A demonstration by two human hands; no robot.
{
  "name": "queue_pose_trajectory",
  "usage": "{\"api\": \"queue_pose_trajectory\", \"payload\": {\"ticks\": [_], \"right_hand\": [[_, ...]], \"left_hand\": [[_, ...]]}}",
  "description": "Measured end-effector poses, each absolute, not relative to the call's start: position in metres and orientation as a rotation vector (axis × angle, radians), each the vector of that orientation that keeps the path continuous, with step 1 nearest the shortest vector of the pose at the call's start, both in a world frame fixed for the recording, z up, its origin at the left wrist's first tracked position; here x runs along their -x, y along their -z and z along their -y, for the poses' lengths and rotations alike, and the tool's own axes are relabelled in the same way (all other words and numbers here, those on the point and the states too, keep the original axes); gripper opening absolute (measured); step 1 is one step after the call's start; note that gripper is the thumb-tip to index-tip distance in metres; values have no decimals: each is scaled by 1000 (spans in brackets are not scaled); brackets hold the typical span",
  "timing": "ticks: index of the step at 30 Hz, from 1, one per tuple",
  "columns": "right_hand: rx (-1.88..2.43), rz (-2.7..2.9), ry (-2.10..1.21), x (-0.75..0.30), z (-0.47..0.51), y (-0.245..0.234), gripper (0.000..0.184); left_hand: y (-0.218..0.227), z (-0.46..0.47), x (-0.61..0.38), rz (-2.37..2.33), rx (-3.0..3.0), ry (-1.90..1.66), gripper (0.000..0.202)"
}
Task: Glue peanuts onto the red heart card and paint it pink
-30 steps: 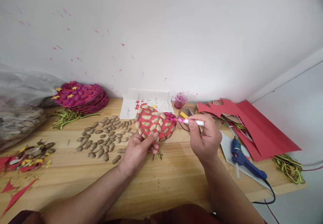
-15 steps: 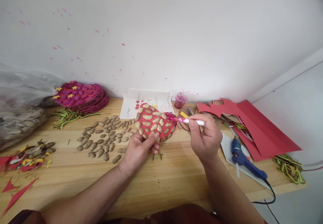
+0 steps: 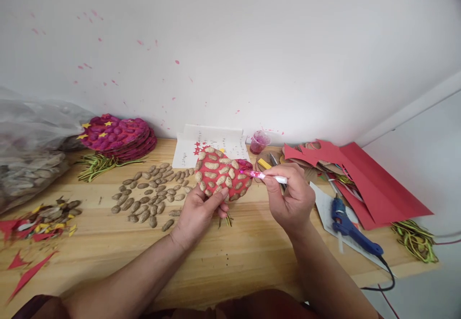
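Observation:
In my left hand (image 3: 198,213) is a red heart-shaped piece covered with peanuts (image 3: 213,174), gripped at its lower edge with the thumb on top and tilted up above the table. Green strings hang below it. Magenta paint covers a few peanuts at its upper right. My right hand (image 3: 292,194) pinches a white paintbrush (image 3: 276,179), whose magenta-stained tip touches that painted patch. A clear cup of magenta paint (image 3: 260,141) stands behind, near the wall. Loose peanuts (image 3: 153,196) lie spread on the table to the left of my left hand.
Finished-looking magenta pieces with yellow stars (image 3: 117,136) are stacked at the back left, beside a plastic bag of peanuts (image 3: 30,170). Paper scraps (image 3: 46,223) lie at the left. A blue glue gun (image 3: 347,228), red card (image 3: 382,180) and green strings (image 3: 414,240) occupy the right.
My right hand and the paintbrush have moved slightly left and down, with the tip lower on the painted patch. My left hand keeps its hold on the heart-shaped piece.

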State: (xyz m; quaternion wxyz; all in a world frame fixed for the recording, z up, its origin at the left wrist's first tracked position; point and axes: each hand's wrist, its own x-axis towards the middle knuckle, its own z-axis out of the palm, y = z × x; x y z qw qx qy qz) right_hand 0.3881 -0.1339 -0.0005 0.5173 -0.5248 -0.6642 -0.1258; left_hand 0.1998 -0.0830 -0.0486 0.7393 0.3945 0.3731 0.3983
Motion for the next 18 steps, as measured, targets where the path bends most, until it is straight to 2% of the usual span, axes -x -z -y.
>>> {"api": "queue_pose_trajectory", "payload": {"ticks": [9, 18], "right_hand": [[1278, 1645, 420, -389, 133, -1, 10], [1281, 1645, 396, -389, 133, -2, 8]], "left_hand": [[52, 83, -199, -814, -856, -892, 39], [49, 82, -200, -830, -847, -886, 41]]}}
